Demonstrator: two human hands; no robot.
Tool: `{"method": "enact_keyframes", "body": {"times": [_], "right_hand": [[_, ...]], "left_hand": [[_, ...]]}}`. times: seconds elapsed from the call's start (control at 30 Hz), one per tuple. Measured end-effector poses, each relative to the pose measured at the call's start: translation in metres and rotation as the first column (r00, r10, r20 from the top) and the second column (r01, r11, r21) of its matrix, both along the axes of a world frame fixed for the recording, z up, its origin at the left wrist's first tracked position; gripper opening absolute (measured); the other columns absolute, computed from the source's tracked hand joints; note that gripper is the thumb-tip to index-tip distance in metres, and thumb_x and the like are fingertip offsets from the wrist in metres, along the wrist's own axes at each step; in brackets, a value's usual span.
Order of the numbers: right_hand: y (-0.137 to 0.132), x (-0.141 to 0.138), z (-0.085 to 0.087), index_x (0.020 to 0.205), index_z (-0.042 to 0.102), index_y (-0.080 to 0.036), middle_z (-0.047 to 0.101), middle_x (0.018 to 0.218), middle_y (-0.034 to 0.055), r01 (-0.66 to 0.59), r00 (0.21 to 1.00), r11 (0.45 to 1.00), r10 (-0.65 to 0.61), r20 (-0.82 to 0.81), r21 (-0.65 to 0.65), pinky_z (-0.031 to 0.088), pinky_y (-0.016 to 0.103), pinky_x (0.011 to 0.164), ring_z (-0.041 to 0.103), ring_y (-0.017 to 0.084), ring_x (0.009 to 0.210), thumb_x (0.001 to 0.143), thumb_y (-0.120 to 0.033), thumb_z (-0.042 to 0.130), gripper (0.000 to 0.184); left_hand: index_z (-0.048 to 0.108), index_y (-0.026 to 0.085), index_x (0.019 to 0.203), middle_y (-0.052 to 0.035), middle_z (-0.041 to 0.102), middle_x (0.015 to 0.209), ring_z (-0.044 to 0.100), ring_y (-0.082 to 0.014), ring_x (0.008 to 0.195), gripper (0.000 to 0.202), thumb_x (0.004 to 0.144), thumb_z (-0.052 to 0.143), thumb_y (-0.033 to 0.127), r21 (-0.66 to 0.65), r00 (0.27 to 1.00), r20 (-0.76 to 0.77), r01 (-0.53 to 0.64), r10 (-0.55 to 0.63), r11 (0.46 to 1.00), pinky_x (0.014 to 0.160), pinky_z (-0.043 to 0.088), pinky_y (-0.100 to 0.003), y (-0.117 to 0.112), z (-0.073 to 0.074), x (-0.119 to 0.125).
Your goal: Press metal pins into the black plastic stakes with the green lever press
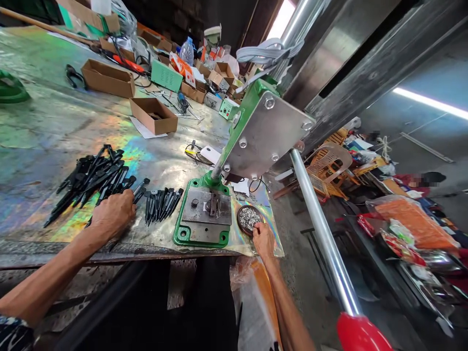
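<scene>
My left hand (115, 212) is closed at the near edge of a pile of black pointed pieces with small flat heads (93, 175). Dark ends stick out on both sides of its fingers; how many pieces it grips is hidden. A smaller row of the same black pieces (163, 204) lies to its right. My right hand (263, 239) pinches at the rim of a round dish of tiny shiny metal parts (249, 218); anything between its fingertips is too small to make out. Between my hands stands a green hand press (203, 234), with a small metal fixture (212, 207) on its plate.
The press's steel lever (325, 229) slants down on the right to a red knob (361, 334). Open cardboard boxes (155, 117), a green box-shaped device (166, 75) and a plastic bottle (187, 51) stand farther back. A chair (331, 163) stands beyond the bench's right side.
</scene>
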State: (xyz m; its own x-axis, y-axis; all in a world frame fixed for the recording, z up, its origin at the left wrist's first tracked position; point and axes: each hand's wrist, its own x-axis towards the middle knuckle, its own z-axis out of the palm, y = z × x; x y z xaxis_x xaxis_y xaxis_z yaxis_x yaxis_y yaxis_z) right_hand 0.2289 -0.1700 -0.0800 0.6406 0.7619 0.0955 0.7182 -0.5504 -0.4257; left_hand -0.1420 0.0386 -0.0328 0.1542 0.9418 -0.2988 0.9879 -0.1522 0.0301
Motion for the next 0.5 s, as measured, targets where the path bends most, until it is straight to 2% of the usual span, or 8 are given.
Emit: {"method": "enact_keyframes", "body": {"times": [0.17, 0.3, 0.4, 0.5], "right_hand": [[-0.001, 0.002, -0.002, 0.097, 0.061, -0.014, 0.060, 0.102, 0.0060, -0.015, 1.000, 0.999, 0.015, -0.008, 0.029, 0.048, 0.042, 0.081, 0.058, 0.020, 0.092, 0.089, -0.030, 0.058, 0.018], [-0.004, 0.007, -0.005, 0.097, 0.061, -0.014, 0.060, 0.100, 0.0057, -0.005, 0.994, 0.994, 0.017, -0.108, 0.111, 0.048, 0.042, 0.081, 0.059, 0.020, 0.091, 0.089, -0.031, 0.058, 0.018], [-0.006, 0.011, -0.006, 0.095, 0.061, -0.014, 0.061, 0.097, 0.0049, 0.024, 0.972, 0.982, 0.020, -0.233, 0.187, 0.049, 0.040, 0.079, 0.059, 0.020, 0.088, 0.089, -0.032, 0.058, 0.019], [-0.008, 0.012, -0.008, 0.097, 0.060, -0.014, 0.061, 0.095, 0.0042, 0.081, 0.924, 0.965, 0.021, -0.383, 0.248, 0.051, 0.036, 0.071, 0.060, 0.018, 0.082, 0.089, -0.033, 0.058, 0.021]], "left_hand": [[0.047, 0.016, 0.113, -0.0130, 0.066, 0.098, 0.062, -0.0243, 0.086, 0.031, 0.087, 0.033, 0.027, -0.021, 1.000, -0.019, 0.003, -0.003, 1.000, 0.062, 0.035, -0.023, -0.002, 0.006, 0.003], [0.043, 0.015, 0.123, -0.0120, 0.067, 0.097, 0.061, -0.0250, 0.088, 0.041, 0.085, 0.037, 0.028, -0.001, 0.999, 0.042, 0.014, -0.014, 1.000, 0.065, 0.036, -0.024, 0.005, -0.004, -0.004], [0.042, 0.013, 0.126, -0.0063, 0.068, 0.090, 0.060, -0.0211, 0.085, 0.047, 0.082, 0.041, 0.027, 0.015, 0.985, 0.174, -0.001, -0.001, 1.000, 0.066, 0.035, -0.022, 0.009, -0.009, -0.011], [0.049, 0.012, 0.121, -0.0005, 0.066, 0.080, 0.058, -0.0159, 0.075, 0.046, 0.077, 0.045, 0.024, 0.016, 0.929, 0.364, -0.079, 0.068, 0.997, 0.062, 0.035, -0.019, 0.007, -0.006, -0.016]]}}
